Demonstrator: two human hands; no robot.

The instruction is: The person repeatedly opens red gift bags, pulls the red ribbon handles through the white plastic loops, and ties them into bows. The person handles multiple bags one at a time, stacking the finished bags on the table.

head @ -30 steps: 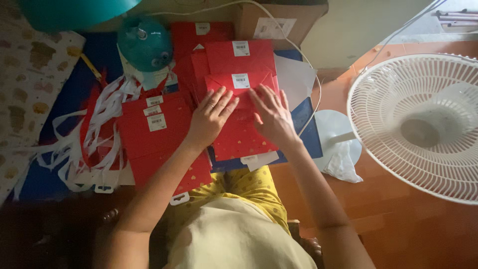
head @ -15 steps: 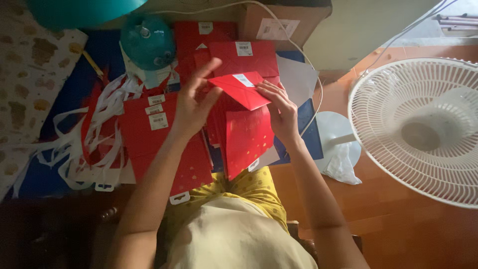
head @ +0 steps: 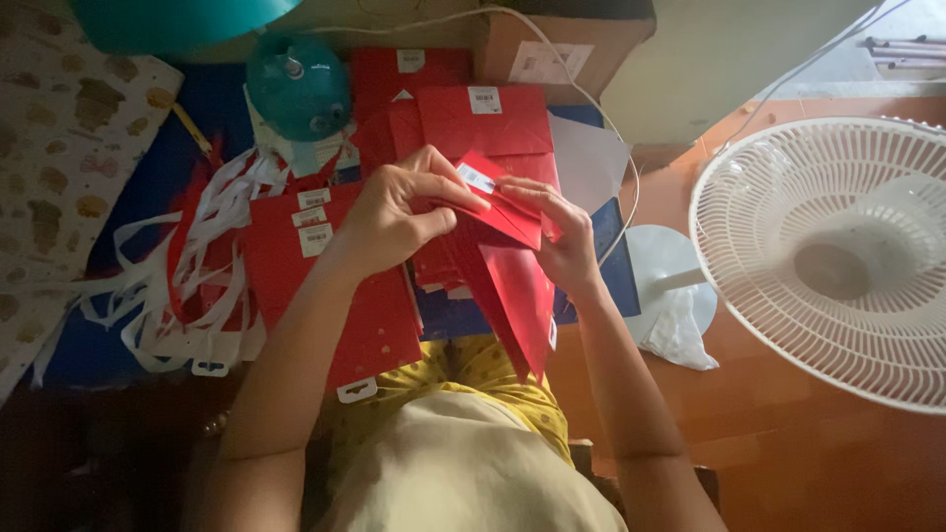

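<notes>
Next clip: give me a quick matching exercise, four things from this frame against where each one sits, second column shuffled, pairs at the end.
Things:
1. white fan
2. teal lamp base
3. cardboard box
4. white paper strips

Places:
A. top middle, behind the red bags
B. far right, on the orange floor
C. left of the red stack, on the blue surface
D. upper left, above the red stack

Pairs: 1-B, 2-D, 3-A, 4-C

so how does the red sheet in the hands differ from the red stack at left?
The red sheet is lifted off the surface, pinched by the left hand and right hand; the red stack lies flat, unheld. The sheet is folded and hangs to a point; the stack's pieces are spread, overlapping. Both are red with white labels.
</notes>
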